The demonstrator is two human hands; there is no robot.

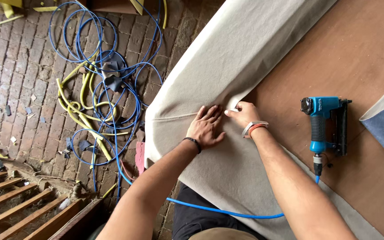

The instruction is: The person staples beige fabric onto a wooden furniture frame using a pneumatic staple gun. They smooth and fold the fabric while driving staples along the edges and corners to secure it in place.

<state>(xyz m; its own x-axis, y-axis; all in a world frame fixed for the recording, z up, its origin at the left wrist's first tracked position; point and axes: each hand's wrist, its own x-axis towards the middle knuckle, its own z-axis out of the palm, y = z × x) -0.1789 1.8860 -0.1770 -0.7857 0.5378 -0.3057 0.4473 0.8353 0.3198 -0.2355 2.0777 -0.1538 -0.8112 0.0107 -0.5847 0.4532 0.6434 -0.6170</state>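
Fingers of left hand flat, right hand pinching creased beige fabric.

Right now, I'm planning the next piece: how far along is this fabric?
Done: beige fabric is draped over the wooden panel. In hand: left hand presses it flat while right hand pinches the folded edge. Left: fastening that edge; the blue staple gun lies unused.

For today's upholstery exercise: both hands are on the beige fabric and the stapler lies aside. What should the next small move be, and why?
Probably the right hand should pull its pinched fold taut while the left hand presses flat. The beige fabric shows a crease at the plywood panel edge, and the blue pneumatic stapler lies untouched beside the right forearm.
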